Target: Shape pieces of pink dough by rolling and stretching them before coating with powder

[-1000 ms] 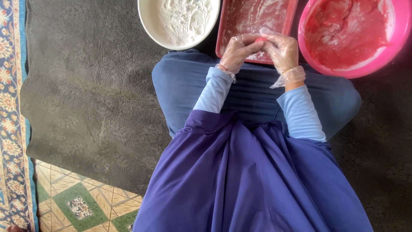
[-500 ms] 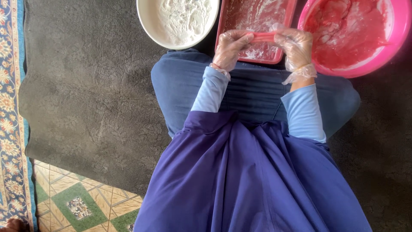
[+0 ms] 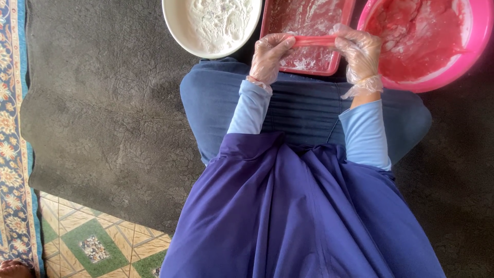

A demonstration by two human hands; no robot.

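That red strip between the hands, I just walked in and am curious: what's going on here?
A seated person in clear gloves stretches a red dough strip between the left hand and right hand, above a floured red tray. A white bowl of flour sits to the left and a pink basin of red mixture to the right, all on a dark mat.

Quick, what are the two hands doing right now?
Left hand: closed on one end of the red strip.
Right hand: closed on the other end.

White bowl [image 3: 177, 25], red tray [image 3: 343, 54], pink basin [image 3: 471, 49] crowd top; dark mat [image 3: 103, 113] left open.
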